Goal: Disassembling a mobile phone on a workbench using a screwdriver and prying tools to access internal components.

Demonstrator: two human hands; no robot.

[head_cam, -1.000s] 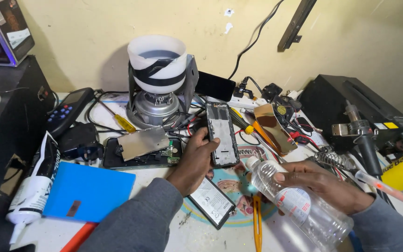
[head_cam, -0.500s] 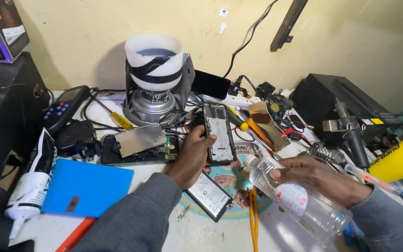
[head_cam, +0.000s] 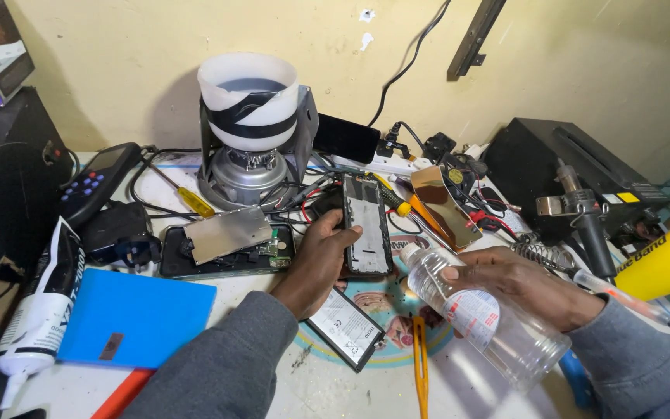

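1. Phone frame (head_cam: 367, 226), opened up with its grey inner plate facing me, sits in my left hand (head_cam: 321, 256); my fingers are curled round its left edge and my thumb lies along its lower part, so the hand is closed on it. It stands tilted up over the middle of the bench (head_cam: 335, 388).
2. Clear plastic bottle (head_cam: 481, 316) is gripped in my right hand (head_cam: 517, 283), fingers wrapped over its labelled body. It lies slanted, capped end pointing toward the phone frame and just beside its lower right corner.
3. Under my left wrist a flat black battery (head_cam: 347, 327) lies on a round printed mat (head_cam: 397, 310), with a yellow pry tool (head_cam: 420, 365) just right of it.
4. Left of the frame, a second opened phone with a silver shield (head_cam: 226, 242) lies flat, and a blue notebook (head_cam: 135, 320) sits nearer the bench's left front corner, next to a white tube (head_cam: 40, 310).
5. Toward the back edge stands a metal lamp-like unit with a white taped cup (head_cam: 248, 124), with a yellow-handled screwdriver (head_cam: 188, 198) to its left.
6. By the right edge stands a black box (head_cam: 552, 159), with a hot-air handle (head_cam: 583, 213) in front of it and a yellow container (head_cam: 664, 260) further right.
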